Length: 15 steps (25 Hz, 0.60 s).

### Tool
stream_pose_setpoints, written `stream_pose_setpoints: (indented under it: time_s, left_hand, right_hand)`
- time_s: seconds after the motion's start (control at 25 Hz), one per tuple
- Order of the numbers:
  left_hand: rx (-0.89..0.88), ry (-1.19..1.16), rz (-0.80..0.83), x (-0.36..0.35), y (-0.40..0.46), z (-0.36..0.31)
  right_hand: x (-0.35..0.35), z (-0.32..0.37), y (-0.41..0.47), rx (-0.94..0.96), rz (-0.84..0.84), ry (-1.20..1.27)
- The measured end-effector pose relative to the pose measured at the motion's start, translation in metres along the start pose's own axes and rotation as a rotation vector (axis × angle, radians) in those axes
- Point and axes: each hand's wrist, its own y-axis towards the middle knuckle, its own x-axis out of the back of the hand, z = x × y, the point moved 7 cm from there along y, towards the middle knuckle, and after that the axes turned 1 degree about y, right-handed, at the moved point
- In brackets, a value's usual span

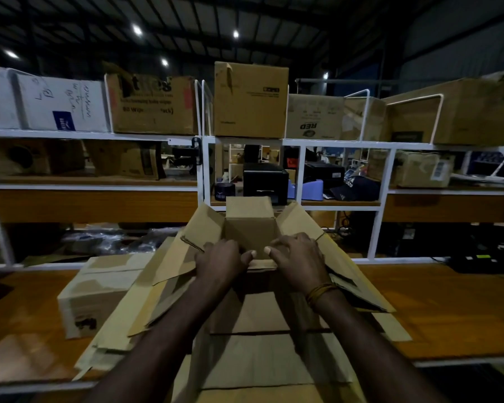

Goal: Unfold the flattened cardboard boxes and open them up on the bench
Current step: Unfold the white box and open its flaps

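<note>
open box (249, 228) on flat boxes (262, 359), shelves (297, 142) behind

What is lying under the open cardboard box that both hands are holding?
Under the open box lie flattened cardboard sheets on the wooden bench. Left hand and right hand grip its near edge. How many sheets are stacked cannot be seen.

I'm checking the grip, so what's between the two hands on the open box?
In the head view, only the near flap of the open cardboard box lies between the left hand and right hand; both thumbs press on it.
</note>
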Motion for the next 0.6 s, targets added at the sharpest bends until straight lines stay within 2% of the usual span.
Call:
stream_pose_setpoints:
  time_s: [0.08,0.2,0.4,0.6]
  left_hand:
    - [-0.025,-0.12,-0.019,0.01,-0.006,-0.004]
    - [-0.077,-0.211,-0.011,0.015,-0.014,-0.011]
    - [-0.206,-0.242,-0.03,0.007,-0.018,-0.009]
    - [-0.265,-0.295,-0.056,-0.001,-0.013,-0.001]
  right_hand:
    - [0.004,0.003,-0.004,0.028,-0.065,0.054]
    - [-0.008,0.0,-0.011,0.032,-0.014,0.051]
    - [-0.021,-0.015,-0.017,0.015,0.025,0.088]
    - [-0.023,-0.012,-0.018,0.005,0.007,0.074]
